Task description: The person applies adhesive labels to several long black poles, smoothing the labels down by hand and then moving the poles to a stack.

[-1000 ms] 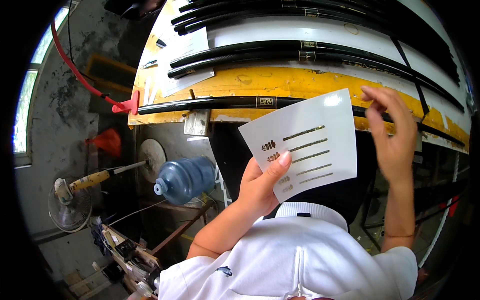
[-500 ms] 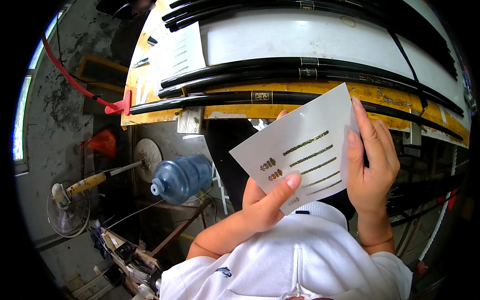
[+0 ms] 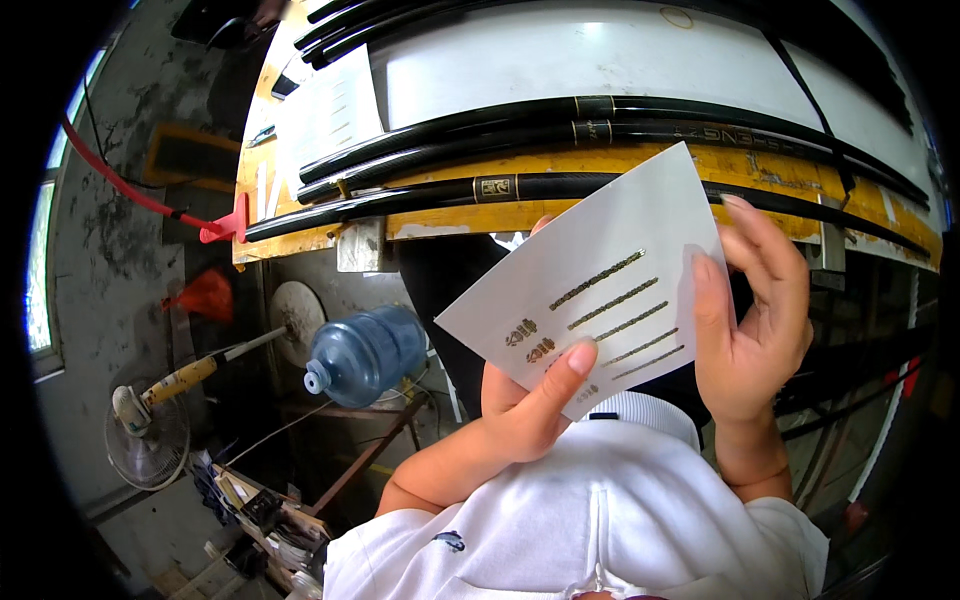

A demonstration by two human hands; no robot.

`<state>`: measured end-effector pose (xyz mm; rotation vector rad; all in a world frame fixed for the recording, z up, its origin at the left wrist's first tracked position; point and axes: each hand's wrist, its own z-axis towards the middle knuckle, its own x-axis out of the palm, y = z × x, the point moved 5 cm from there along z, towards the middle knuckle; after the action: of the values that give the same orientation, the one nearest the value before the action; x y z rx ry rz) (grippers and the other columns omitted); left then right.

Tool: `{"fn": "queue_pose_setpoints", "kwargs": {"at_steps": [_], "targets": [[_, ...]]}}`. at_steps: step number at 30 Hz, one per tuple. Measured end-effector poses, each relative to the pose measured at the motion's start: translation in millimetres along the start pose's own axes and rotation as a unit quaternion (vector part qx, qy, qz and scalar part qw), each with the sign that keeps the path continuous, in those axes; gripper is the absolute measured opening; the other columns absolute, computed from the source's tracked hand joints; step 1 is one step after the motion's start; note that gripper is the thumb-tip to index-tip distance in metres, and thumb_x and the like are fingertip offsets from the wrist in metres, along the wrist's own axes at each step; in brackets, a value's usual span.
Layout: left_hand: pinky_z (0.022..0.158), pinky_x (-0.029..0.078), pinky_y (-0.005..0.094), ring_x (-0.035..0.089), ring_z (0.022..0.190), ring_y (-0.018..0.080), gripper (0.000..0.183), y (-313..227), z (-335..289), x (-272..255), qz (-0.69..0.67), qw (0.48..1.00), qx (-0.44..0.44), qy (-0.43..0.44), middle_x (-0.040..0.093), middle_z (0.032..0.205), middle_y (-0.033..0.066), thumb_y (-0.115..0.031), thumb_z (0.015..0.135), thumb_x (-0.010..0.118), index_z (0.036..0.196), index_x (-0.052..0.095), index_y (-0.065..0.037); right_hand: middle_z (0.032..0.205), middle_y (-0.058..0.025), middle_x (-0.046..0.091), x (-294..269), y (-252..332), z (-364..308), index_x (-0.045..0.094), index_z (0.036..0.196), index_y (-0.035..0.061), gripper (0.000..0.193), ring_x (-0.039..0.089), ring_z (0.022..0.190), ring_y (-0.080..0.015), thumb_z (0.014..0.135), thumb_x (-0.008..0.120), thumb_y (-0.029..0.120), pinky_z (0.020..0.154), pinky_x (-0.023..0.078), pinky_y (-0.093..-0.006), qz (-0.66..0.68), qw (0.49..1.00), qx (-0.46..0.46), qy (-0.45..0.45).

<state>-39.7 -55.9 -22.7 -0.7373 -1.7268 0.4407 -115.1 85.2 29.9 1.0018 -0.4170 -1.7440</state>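
A white sheet with rows of gold-and-black printed decals is held tilted in front of my chest. My left hand grips its lower left part, the thumb pressed on the front and the other fingers mostly hidden behind. At the sheet's right edge is my right hand. Its thumb overlaps the front of that edge, while its bent fingers stand apart from the thumb beside the sheet. Just beyond the sheet, a black rod with a gold-framed emblem lies along the table's near edge, partly covered by the sheet.
More black rods lie across the white-topped table, whose edge is yellow. Another printed sheet rests at its left. A red holder meets the rod's end. Below left are a blue water bottle and a fan.
The sheet shifts slightly left and tilts a little. My right hand's fingers bend and move away from the sheet's edge. The table sits slightly farther left and higher in view.
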Motion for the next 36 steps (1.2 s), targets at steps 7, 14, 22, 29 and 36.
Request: {"fn": "queue_pose_setpoints", "kwargs": {"at_steps": [7, 14, 22, 29, 36], "targets": [[0.110, 0.029, 0.0416, 0.032, 0.136, 0.0267, 0.074, 1.5, -5.7, -4.2, 0.040, 0.998, 0.007, -0.041, 0.027, 0.150, 0.0160, 0.000, 0.090, 0.049, 0.150, 0.006, -0.004, 0.101, -0.0169, 0.068, -4.8, 6.1, -3.5, 0.059, 0.110, -0.0106, 0.030, 0.069, 0.085, -0.0247, 0.080, 0.063, -0.011, 0.075, 0.054, -0.0305, -0.078, 0.996, -0.034, 0.027], [0.110, 0.029, 0.0409, 0.033, 0.136, 0.0267, 0.072, 3.5, -11.3, -6.0, 0.073, 0.996, 0.000, -0.055, 0.027, 0.149, 0.0164, 0.002, 0.089, 0.048, 0.150, 0.009, -0.002, 0.097, -0.0187, 0.069, -3.3, 10.6, 0.0, 0.061, 0.106, -0.0105, 0.028, 0.069, 0.081, -0.0261, 0.079, 0.063, -0.012, 0.072, 0.055, -0.0309, -0.101, 0.988, -0.116, 0.025], [0.106, 0.036, 0.0401, 0.047, 0.126, 0.0264, 0.075, 6.6, -14.5, -13.5, -0.113, 0.991, -0.047, 0.047, 0.049, 0.134, 0.0161, -0.013, 0.074, 0.073, 0.139, 0.036, -0.001, 0.090, -0.0190, 0.068, -1.5, 7.7, -10.4, 0.061, 0.106, -0.0101, 0.032, 0.066, 0.067, -0.0249, 0.075, 0.065, -0.014, 0.061, 0.054, -0.0299, -0.027, 0.994, -0.103, -0.004], [0.104, 0.038, 0.0391, 0.049, 0.123, 0.0258, 0.072, 7.3, -22.8, -12.2, -0.095, 0.990, -0.092, 0.040, 0.050, 0.132, 0.0156, -0.012, 0.075, 0.072, 0.137, 0.038, -0.001, 0.091, -0.0191, 0.068, 2.3, 13.1, -5.1, 0.060, 0.109, -0.0108, 0.035, 0.064, 0.062, -0.0207, 0.075, 0.067, -0.014, 0.054, 0.049, -0.0270, -0.064, 0.988, -0.137, 0.032], [0.102, 0.039, 0.0382, 0.050, 0.121, 0.0251, 0.069, 8.8, -25.2, -14.0, -0.076, 0.991, -0.101, 0.034, 0.052, 0.130, 0.0152, -0.012, 0.076, 0.071, 0.136, 0.039, -0.001, 0.095, -0.0218, 0.068, 4.7, 16.8, -6.4, 0.060, 0.109, -0.0114, 0.035, 0.069, 0.071, -0.0238, 0.075, 0.068, -0.012, 0.056, 0.051, -0.0273, -0.071, 0.985, -0.157, 0.031]]}}
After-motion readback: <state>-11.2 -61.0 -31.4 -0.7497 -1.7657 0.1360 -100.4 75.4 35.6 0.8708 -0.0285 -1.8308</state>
